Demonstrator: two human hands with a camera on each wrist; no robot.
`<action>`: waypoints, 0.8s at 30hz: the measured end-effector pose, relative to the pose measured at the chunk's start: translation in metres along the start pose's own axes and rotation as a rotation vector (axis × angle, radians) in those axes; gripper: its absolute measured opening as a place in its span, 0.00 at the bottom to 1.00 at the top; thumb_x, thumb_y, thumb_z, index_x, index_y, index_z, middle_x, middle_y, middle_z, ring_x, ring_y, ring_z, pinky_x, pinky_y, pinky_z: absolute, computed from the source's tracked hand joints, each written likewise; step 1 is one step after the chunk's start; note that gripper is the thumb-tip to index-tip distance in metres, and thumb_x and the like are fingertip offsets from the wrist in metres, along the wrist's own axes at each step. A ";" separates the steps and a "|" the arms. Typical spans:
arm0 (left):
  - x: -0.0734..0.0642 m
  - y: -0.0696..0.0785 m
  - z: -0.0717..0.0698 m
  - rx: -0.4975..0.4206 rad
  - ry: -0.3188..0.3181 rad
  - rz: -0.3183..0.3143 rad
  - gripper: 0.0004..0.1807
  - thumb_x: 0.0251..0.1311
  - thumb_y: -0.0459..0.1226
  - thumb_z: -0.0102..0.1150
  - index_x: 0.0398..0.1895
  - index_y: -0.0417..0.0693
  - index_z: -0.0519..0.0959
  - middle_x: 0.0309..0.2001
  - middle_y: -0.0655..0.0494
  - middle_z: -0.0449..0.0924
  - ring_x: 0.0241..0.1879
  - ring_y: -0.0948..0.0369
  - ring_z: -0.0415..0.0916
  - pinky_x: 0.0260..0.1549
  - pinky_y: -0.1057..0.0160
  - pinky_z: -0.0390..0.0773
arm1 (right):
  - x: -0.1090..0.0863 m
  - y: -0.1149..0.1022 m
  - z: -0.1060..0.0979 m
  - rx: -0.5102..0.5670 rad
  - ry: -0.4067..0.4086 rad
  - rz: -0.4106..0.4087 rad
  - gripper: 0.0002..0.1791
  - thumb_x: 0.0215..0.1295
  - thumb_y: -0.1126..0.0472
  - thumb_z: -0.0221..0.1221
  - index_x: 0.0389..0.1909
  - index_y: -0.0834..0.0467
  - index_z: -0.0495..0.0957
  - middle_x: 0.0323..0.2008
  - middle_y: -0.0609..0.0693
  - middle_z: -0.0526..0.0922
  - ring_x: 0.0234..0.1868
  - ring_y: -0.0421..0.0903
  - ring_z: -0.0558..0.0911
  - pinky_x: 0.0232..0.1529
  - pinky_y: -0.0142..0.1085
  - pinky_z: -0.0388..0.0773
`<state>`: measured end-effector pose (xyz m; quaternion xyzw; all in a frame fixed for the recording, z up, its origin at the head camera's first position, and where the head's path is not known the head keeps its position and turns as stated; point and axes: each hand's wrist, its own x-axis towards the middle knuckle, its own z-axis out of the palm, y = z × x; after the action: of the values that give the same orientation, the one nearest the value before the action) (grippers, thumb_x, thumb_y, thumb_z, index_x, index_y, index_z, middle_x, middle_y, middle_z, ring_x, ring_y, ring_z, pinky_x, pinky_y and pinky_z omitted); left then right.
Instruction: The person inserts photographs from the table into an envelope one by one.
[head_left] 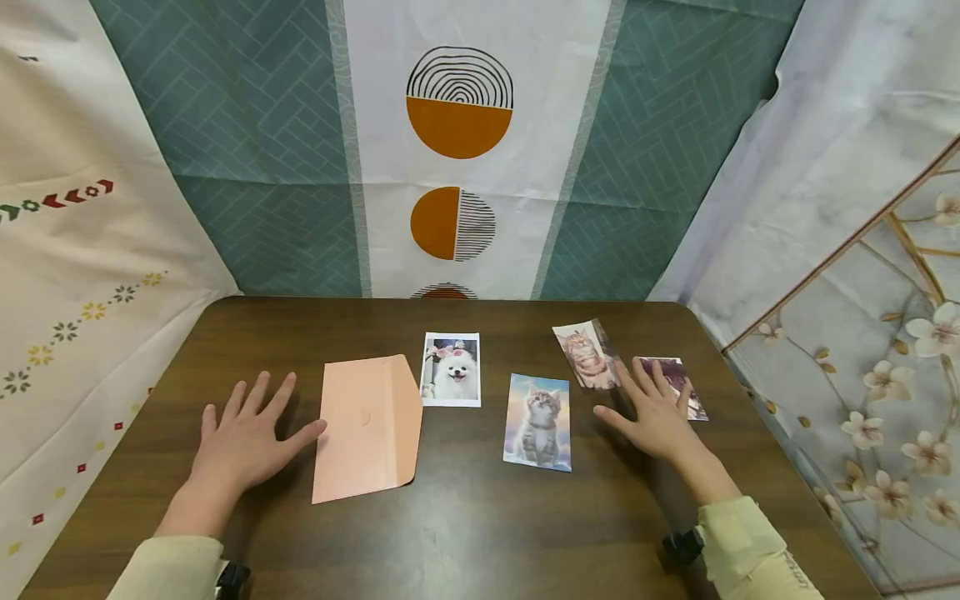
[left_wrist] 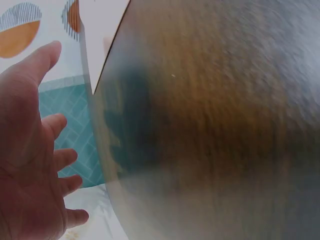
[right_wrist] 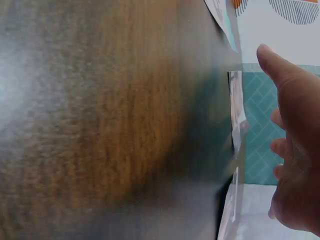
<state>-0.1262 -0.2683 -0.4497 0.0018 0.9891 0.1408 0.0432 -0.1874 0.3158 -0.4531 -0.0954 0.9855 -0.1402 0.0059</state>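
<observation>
My left hand [head_left: 243, 437] hovers with spread fingers at the left of the table, its thumb tip over or beside the left edge of a pink envelope [head_left: 356, 429]. The envelope's flap is unfolded toward the right. On the other side my right hand [head_left: 656, 412], fingers also spread, is above the table and partly covers a dark photo card [head_left: 693, 400]. Just beyond its fingertips lies an orange cat card [head_left: 587, 357]. A grey kitten card [head_left: 537, 422] lies left of this hand, and a white dog card [head_left: 452, 371] sits near the envelope's flap. Neither hand holds anything.
All the cards lie on a brown wooden table [head_left: 465, 533] with rounded far corners. A teal and white patterned cloth [head_left: 480, 225] hangs behind it. Patterned cloths also hang at the left [head_left: 90, 275] and right [head_left: 847, 333].
</observation>
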 end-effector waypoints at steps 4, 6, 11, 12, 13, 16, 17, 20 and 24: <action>0.000 0.004 0.003 -0.010 0.010 0.015 0.58 0.67 0.76 0.47 0.88 0.50 0.50 0.83 0.27 0.45 0.79 0.24 0.42 0.66 0.16 0.39 | 0.001 -0.001 -0.001 0.005 -0.009 0.001 0.54 0.70 0.28 0.58 0.86 0.56 0.55 0.85 0.66 0.47 0.84 0.71 0.38 0.67 0.82 0.25; 0.001 0.008 0.004 -0.011 0.021 0.023 0.58 0.66 0.76 0.48 0.88 0.49 0.51 0.82 0.27 0.46 0.79 0.25 0.43 0.67 0.17 0.40 | 0.003 -0.002 -0.001 -0.001 -0.013 0.001 0.54 0.71 0.27 0.58 0.86 0.56 0.55 0.85 0.65 0.47 0.84 0.71 0.38 0.67 0.82 0.26; 0.005 0.016 0.007 0.002 0.023 0.038 0.58 0.65 0.76 0.49 0.87 0.49 0.54 0.82 0.28 0.48 0.79 0.26 0.44 0.68 0.18 0.40 | 0.009 -0.007 -0.001 -0.027 -0.029 -0.008 0.55 0.70 0.27 0.58 0.86 0.56 0.55 0.85 0.65 0.48 0.85 0.70 0.40 0.68 0.83 0.29; 0.005 0.018 0.006 0.005 0.020 0.039 0.59 0.65 0.76 0.49 0.87 0.48 0.54 0.82 0.28 0.48 0.79 0.25 0.45 0.69 0.18 0.40 | 0.010 -0.009 -0.001 -0.031 -0.033 -0.011 0.55 0.70 0.26 0.58 0.86 0.56 0.55 0.85 0.65 0.48 0.85 0.70 0.40 0.69 0.82 0.29; 0.006 0.019 0.006 0.008 0.016 0.041 0.59 0.65 0.77 0.49 0.87 0.49 0.54 0.82 0.28 0.48 0.79 0.25 0.45 0.69 0.18 0.40 | 0.011 -0.010 -0.001 -0.031 -0.037 -0.014 0.55 0.70 0.26 0.58 0.86 0.56 0.55 0.85 0.65 0.48 0.85 0.70 0.40 0.69 0.82 0.28; 0.008 0.024 0.005 0.015 0.009 0.042 0.59 0.65 0.77 0.49 0.86 0.48 0.55 0.82 0.28 0.49 0.78 0.25 0.46 0.69 0.18 0.41 | 0.014 -0.015 -0.001 -0.031 -0.048 -0.021 0.54 0.70 0.26 0.57 0.86 0.55 0.55 0.85 0.64 0.48 0.85 0.69 0.40 0.70 0.80 0.27; 0.008 0.025 0.004 0.017 0.005 0.041 0.59 0.64 0.77 0.48 0.86 0.47 0.56 0.82 0.28 0.49 0.78 0.25 0.46 0.69 0.18 0.41 | 0.015 -0.016 -0.001 -0.030 -0.050 -0.024 0.54 0.71 0.26 0.57 0.86 0.54 0.54 0.85 0.64 0.48 0.85 0.68 0.40 0.70 0.80 0.26; 0.010 0.032 0.003 0.027 -0.004 0.041 0.59 0.64 0.77 0.48 0.86 0.46 0.57 0.82 0.28 0.50 0.78 0.24 0.47 0.68 0.18 0.42 | 0.019 -0.021 -0.002 -0.023 -0.054 -0.036 0.54 0.71 0.26 0.57 0.86 0.53 0.54 0.85 0.64 0.48 0.85 0.68 0.39 0.70 0.79 0.25; 0.012 0.042 0.004 0.029 -0.018 0.042 0.59 0.64 0.78 0.48 0.85 0.45 0.59 0.82 0.27 0.50 0.78 0.24 0.47 0.68 0.17 0.42 | 0.025 -0.028 0.000 -0.020 -0.057 -0.055 0.54 0.70 0.27 0.58 0.86 0.55 0.55 0.85 0.65 0.49 0.85 0.68 0.40 0.70 0.79 0.25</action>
<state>-0.1385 -0.2272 -0.4426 0.0244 0.9903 0.1274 0.0492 -0.2066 0.2850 -0.4446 -0.1263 0.9833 -0.1277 0.0292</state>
